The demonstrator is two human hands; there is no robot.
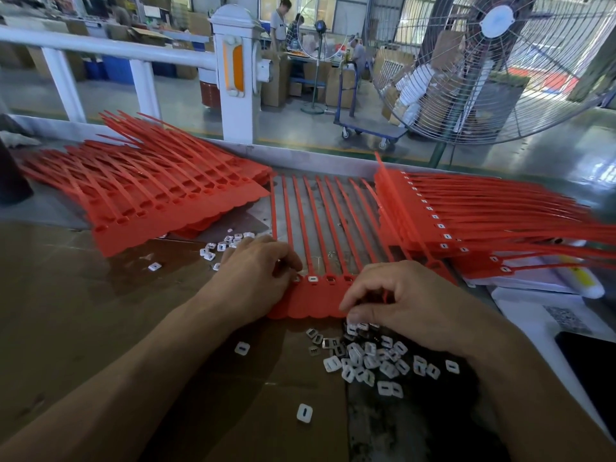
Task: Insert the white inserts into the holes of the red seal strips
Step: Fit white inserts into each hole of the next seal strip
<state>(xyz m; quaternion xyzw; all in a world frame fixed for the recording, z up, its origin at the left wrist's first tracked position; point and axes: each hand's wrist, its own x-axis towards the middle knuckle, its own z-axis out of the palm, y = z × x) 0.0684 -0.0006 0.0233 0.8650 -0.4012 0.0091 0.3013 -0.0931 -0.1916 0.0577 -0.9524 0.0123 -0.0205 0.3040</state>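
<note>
The red seal strip sheet [313, 303] being worked lies flat on the bench between both hands, tails pointing away. The left hand [258, 275] presses at the leftmost holes, fingers curled with tips pinched at the sheet's edge; whether they hold an insert cannot be told. The right hand [405, 301] rests curled on the sheet's lower right corner, fingertips at the loose white inserts [370, 358]; its grasp cannot be confirmed. One seated insert [312, 279] is visible; the adjacent holes appear unfilled. Risk: an insert pressed in tilted or reversed may jam or seat proud; the sheet may slide if the right hand lifts. No containers are present: inserts lie loose on the cardboard [100, 328], liable to scatter. A finished stack [443, 225] sits at right, an unfilled stack [160, 198] at left.
</note>
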